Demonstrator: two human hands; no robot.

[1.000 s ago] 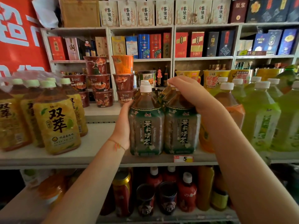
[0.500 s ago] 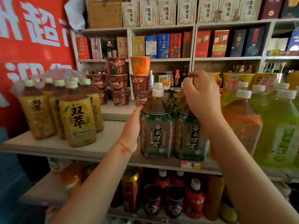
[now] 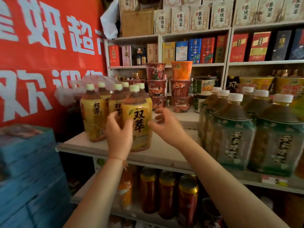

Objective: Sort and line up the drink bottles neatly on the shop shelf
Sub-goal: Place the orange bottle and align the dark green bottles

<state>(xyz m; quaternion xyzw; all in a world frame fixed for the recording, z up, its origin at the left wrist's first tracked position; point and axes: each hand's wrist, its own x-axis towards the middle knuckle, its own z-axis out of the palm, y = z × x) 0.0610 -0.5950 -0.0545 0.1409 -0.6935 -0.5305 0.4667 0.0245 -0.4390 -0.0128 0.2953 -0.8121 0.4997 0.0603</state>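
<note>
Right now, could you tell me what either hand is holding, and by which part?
The left hand grips the front yellow bottle by the left side of its body. The right hand holds nothing, open just right of it.

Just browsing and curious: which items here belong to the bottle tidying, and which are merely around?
Job: yellow-labelled tea bottles with pale green caps; green-labelled dark tea bottles with white caps; white shop shelf; left hand; right hand.

Around: stacked instant-noodle cups; red banner; blue stacked cartons.
</note>
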